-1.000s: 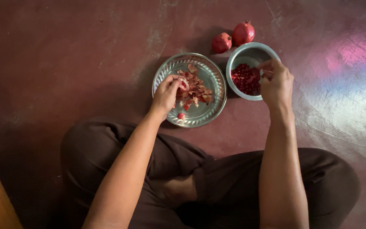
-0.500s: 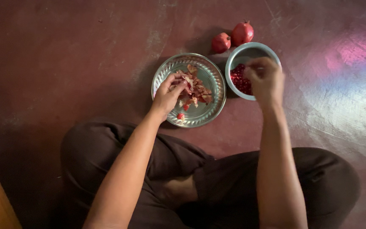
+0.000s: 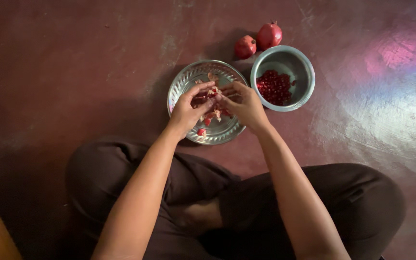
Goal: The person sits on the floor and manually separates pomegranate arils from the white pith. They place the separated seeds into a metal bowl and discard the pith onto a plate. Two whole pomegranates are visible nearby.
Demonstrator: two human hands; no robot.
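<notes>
Both hands, left hand [image 3: 187,108] and right hand [image 3: 244,103], pinched one pomegranate piece [image 3: 207,97] above the steel plate [image 3: 184,82]. Judged risk: loosened seeds could scatter onto the floor [image 3: 73,62], missing the seed bowl [image 3: 302,65] at two o'clock.

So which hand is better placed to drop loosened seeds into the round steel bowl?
Probably the right hand: it lies on the side of the round steel bowl, while the left hand is across the plate.
</notes>
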